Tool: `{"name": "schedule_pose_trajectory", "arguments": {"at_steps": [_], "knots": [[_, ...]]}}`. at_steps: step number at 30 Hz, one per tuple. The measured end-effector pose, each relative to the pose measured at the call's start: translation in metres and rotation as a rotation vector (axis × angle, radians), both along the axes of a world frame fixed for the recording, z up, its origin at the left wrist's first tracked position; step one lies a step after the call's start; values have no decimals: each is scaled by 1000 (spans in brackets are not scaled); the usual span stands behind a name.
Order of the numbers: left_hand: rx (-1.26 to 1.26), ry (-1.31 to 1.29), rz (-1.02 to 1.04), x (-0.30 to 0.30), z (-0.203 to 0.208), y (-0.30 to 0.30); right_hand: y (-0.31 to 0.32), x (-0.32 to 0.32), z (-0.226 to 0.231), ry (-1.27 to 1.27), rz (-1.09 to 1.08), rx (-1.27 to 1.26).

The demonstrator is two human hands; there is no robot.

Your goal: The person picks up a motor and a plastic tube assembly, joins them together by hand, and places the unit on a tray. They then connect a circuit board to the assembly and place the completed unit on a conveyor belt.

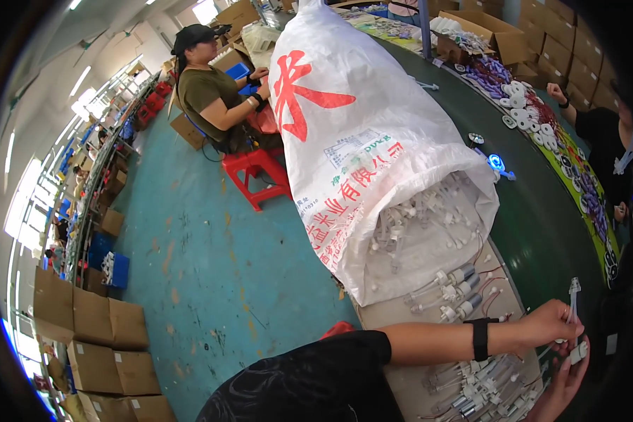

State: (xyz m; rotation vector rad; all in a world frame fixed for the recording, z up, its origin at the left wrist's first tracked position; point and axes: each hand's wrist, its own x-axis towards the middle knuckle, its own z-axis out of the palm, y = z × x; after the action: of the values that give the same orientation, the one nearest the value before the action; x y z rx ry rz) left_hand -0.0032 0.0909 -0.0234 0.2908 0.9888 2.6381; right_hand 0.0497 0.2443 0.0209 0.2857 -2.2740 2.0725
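Observation:
My left hand (547, 325), with a black band on its wrist, is at the right, past the edge of the grey work surface (392, 320). Its fingers are closed on a slim translucent plastic piece (574, 299) that points upward. Just below it, my right hand (564, 383) pinches a small white plastic part (579, 352). Both hands nearly touch. Under my left forearm lie several clear tubes with white fittings (482, 387). Beyond the forearm are small motors (463, 290) with thin red wires. A large white woven sack (359, 91) lies open toward me, with many small clear and white parts (429, 218) inside.
A dark green conveyor belt (541, 232) runs along the right, with a lit blue piece (496, 163) on it. Across it are white discs and purple parts (520, 105). A co-worker (214, 91) sits near a red stool (257, 172). Cardboard boxes (95, 316) stack at left.

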Motion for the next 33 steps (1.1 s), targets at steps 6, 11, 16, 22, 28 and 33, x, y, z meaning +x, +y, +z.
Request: {"name": "schedule_pose_trajectory", "arguments": {"at_steps": [6,11,16,22,28,33], "knots": [[-63,55,47,-5,-5,-2,-9,0,4,43,38,-19],[-58,-9,64,-5,-7,1,-7,0,5,42,-133,202],[-29,-24,50,-2,-1,-5,-2,2,4,114,-130,261],[-23,-30,-3,1,8,-14,3,28,31,65,-153,291],[7,-34,0,-7,-4,-8,52,31,28,196,-259,356],[59,-45,-29,-4,-15,-18,26,4,-1,35,-256,131]]}}
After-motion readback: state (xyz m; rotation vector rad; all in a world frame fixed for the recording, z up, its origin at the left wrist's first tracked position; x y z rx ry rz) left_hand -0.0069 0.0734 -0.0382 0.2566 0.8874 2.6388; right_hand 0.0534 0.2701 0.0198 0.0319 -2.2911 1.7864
